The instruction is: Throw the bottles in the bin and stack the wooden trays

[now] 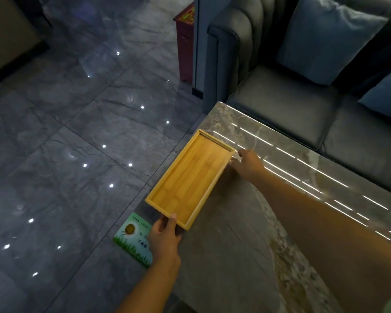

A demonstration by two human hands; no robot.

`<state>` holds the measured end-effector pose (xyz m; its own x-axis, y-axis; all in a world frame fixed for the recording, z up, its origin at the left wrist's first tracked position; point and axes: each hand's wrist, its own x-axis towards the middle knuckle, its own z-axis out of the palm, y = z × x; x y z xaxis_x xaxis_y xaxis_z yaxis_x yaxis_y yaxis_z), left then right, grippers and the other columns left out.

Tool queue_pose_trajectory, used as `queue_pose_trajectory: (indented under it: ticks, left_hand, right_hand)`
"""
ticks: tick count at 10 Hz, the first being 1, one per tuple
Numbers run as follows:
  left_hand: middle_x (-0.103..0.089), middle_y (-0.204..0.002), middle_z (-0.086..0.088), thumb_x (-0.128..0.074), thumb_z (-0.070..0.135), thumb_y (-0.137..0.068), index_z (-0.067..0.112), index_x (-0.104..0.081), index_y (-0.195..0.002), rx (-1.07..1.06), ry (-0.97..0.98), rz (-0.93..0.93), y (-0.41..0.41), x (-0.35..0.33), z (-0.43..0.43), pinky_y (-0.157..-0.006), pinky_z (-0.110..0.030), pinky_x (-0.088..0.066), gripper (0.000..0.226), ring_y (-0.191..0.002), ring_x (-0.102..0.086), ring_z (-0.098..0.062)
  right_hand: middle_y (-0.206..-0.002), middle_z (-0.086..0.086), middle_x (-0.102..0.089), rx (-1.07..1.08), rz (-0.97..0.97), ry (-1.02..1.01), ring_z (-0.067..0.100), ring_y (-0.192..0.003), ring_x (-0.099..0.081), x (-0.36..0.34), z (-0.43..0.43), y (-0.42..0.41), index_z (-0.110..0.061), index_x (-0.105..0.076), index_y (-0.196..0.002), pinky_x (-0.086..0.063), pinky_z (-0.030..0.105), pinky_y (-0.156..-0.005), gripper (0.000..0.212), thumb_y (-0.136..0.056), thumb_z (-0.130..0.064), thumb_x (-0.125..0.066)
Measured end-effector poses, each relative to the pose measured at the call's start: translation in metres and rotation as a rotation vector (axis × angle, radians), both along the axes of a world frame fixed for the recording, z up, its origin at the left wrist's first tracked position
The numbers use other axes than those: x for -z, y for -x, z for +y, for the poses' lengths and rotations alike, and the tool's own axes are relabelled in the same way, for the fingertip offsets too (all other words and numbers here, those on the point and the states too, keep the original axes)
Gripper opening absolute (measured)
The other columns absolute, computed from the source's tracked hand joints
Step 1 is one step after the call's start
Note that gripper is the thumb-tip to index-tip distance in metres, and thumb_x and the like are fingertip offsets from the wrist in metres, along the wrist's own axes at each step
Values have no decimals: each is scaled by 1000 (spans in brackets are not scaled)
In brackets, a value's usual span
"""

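Note:
A shallow rectangular wooden tray point(190, 177) lies at the left end of a grey marble table point(246, 233), its near corner hanging past the table's edge. My left hand point(165, 236) grips the tray's near short side, thumb on the rim. My right hand point(246, 164) holds the far right corner of the tray. I cannot tell whether a second tray lies under this one. No bottles and no bin are in view.
A green booklet point(133, 240) lies on a lower level by the table's left edge, partly under my left hand. A dark sofa point(291, 93) with blue cushions runs behind the table. A red cabinet point(185, 41) stands beyond it. Glossy grey floor tiles point(77, 132) spread to the left.

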<state>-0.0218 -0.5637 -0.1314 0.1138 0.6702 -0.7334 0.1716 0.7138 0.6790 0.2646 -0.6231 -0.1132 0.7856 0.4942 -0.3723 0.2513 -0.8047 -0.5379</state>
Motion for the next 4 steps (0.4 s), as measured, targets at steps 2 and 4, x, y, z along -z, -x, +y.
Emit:
queue_pose_trajectory:
  ticks: [2,4]
  left_hand:
    - [-63,-103,-5,-67,23,-88,16,-58,-111,219,20,32,13,-16,-65,-73,-36,-52,25,-84,-60,-15]
    - [-58,-108,-13,-64,14,-90,4,-45,-133,664,-31,2,16,-43,-155,-59,-28,-43,48,-74,-55,-15]
  right_hand:
    - [-124,15,-62,115,46,-60,34,-116,-58,-15,-106,65,-6,-57,-127,-47,39,-96,48,-82,-20,-68]
    - [-114,9,-65,64,75,-73,21,-98,-61,-42,-226,142,-11,-58,-123,-45,27,-81,45,-84,-29,-71]
